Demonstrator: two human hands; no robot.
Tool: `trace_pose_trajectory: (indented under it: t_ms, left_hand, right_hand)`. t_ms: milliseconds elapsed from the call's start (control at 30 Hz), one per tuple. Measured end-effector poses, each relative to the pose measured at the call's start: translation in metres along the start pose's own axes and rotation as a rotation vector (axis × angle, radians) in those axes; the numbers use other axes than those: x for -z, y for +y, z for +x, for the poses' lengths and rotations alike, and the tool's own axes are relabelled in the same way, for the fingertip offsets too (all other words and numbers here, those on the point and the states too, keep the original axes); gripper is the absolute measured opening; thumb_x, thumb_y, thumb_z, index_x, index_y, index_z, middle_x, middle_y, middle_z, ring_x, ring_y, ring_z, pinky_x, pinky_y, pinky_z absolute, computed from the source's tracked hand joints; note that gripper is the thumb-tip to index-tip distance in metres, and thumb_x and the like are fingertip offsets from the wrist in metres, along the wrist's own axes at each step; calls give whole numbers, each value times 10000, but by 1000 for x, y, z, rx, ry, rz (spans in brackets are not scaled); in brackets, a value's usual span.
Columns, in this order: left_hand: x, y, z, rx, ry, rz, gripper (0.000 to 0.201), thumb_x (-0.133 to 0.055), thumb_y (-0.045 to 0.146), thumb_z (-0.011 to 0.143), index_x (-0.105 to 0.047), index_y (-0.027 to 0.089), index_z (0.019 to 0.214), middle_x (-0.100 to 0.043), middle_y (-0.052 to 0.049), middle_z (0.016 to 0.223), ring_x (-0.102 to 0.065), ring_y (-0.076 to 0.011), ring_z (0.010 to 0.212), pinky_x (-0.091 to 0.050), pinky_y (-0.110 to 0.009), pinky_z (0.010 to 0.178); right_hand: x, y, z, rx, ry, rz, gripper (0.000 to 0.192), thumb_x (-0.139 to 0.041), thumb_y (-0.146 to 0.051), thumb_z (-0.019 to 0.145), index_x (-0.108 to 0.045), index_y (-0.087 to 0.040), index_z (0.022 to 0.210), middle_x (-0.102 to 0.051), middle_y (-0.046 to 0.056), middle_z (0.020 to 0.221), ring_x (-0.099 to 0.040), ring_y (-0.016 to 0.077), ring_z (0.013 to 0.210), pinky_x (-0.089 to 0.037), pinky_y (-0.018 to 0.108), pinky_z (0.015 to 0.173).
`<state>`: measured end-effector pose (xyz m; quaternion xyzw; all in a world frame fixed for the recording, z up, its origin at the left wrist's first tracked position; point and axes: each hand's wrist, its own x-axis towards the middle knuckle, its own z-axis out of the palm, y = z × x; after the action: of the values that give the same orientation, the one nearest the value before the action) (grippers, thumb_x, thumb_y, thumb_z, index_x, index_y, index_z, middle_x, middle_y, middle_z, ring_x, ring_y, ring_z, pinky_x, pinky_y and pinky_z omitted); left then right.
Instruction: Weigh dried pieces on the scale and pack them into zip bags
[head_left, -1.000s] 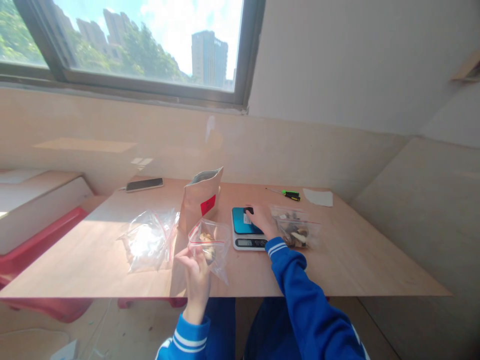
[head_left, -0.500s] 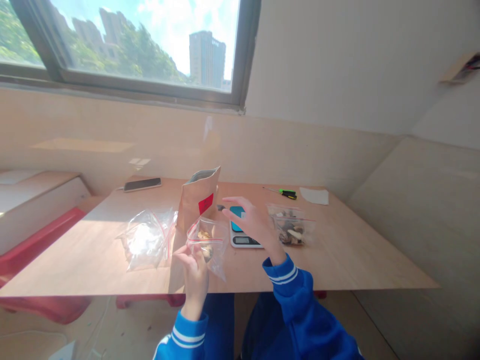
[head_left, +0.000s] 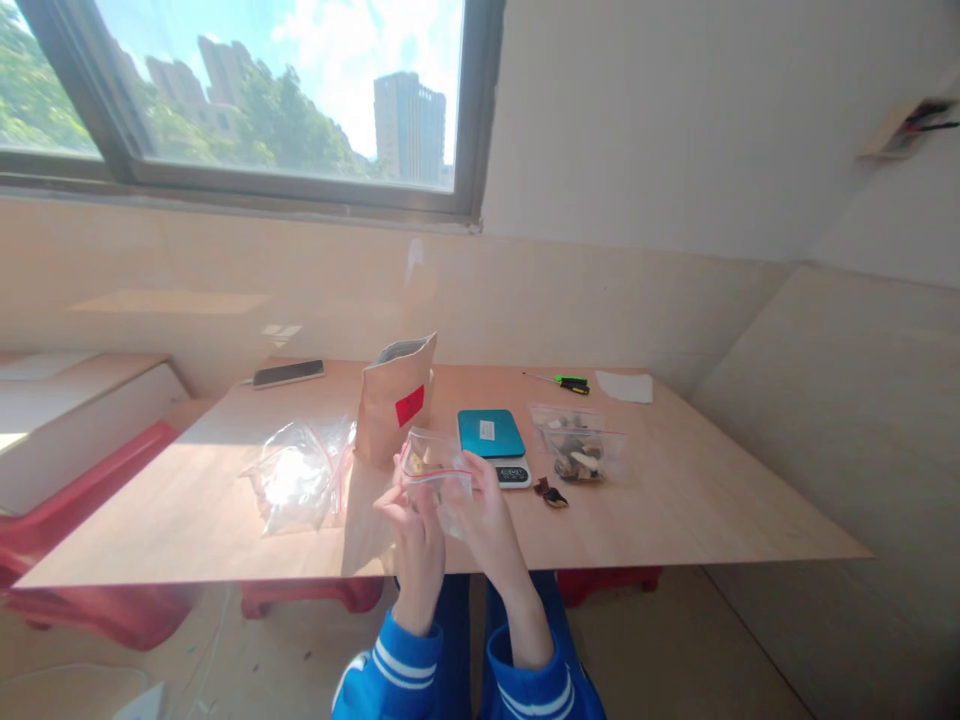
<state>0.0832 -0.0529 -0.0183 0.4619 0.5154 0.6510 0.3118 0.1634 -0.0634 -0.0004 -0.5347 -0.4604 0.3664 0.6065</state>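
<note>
Both hands now meet on the small clear zip bag with the red seal line [head_left: 437,478], where a second ago only the left hand [head_left: 417,540] held it up and the right hand [head_left: 484,528] was away at the scale; the right hand has come across and closed on the bag's right side, so the bag sits pinched between the two hands just above the near edge of the pale wooden table [head_left: 675,520]; the fingers of both hands are curled narrow around the plastic near its top strip, and pale and dark pieces show inside it; whether the seal is pressed closed cannot be told. With the right hand gone from it, the white kitchen scale with the teal platform [head_left: 493,440] stands bare behind the bag, a small white label on its top; two small dark pieces [head_left: 550,493] lie loose on the table just beside the scale's front right corner; further right lies a second clear zip bag of mixed dark and pale pieces [head_left: 577,455], apart from the hands. Left of the held bag stands an upright brown paper pouch with a red label [head_left: 396,402], open at the top; beyond it a crumpled heap of empty clear bags [head_left: 300,483] rests in the sun; a dark phone [head_left: 289,373], a green-handled tool [head_left: 566,382] and a white sheet [head_left: 624,386] lie along the far edge.
</note>
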Motion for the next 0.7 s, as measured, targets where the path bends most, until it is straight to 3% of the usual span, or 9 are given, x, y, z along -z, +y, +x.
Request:
trace_pose_trajectory:
  t_ms: [133, 267, 367, 433, 500, 567, 700]
  left_hand:
    - [3, 6, -5, -117, -149, -81, 240, -388, 421, 957, -432, 206, 1054, -447, -203, 1442, -401, -256, 1378, -367, -506, 1088]
    - [8, 6, 4, -95, -44, -100, 306, -480, 424, 927, -437, 200, 1131, -428, -169, 1468, -387, -239, 1386, -266, -487, 1152]
    - [11, 3, 17, 8, 18, -154, 494, -588, 460, 855, -417, 199, 1238, -439, -172, 1452, -443, -253, 1343, -347, -454, 1108]
    - [14, 1, 26, 80, -32, -214, 511, -591, 494, 838, -462, 189, 1227, -562, -163, 1328, -558, -253, 1221, -441, -427, 1019]
    - [17, 0, 32, 128, -135, -238, 455, -576, 534, 829, -572, 165, 1094, -687, -120, 1074, -654, -235, 1021, -506, -383, 903]
    - [19, -1, 34, 143, -189, -236, 422, -595, 556, 801, -631, 152, 916, -700, -71, 854, -671, -197, 827, -533, -318, 763]
    - [26, -4, 35, 187, -35, -245, 353, -626, 516, 780, -601, 168, 835, -611, 20, 681, -500, -76, 467, -409, -196, 449]
  right_hand:
    - [9, -3, 3, 39, 61, 154, 484, -577, -534, 845, -572, -210, 1204, -674, 115, 1205, -630, 255, 1134, -504, 437, 989]
    - [24, -10, 0, 46, 43, 173, 433, -574, -545, 851, -661, -220, 1123, -677, 90, 1224, -604, 268, 1181, -486, 453, 1018]
    - [30, -14, -3, 62, 20, 166, 424, -543, -543, 874, -666, -235, 1139, -687, 77, 1210, -603, 271, 1185, -488, 456, 1012]
    - [32, -14, -3, 64, -2, 164, 431, -517, -548, 889, -649, -247, 1169, -699, 72, 1184, -621, 271, 1159, -493, 461, 1001]
    - [33, -12, -2, 71, -6, 147, 439, -497, -559, 894, -635, -252, 1176, -693, 72, 1193, -619, 272, 1158, -493, 459, 994]
    - [36, -8, -1, 88, 22, 97, 436, -494, -573, 887, -624, -250, 1150, -675, 74, 1218, -601, 270, 1179, -486, 445, 995]
    - [47, 2, 2, 43, 90, 7, 409, -505, -643, 844, -569, -251, 943, -739, 67, 928, -700, 269, 908, -556, 410, 798]
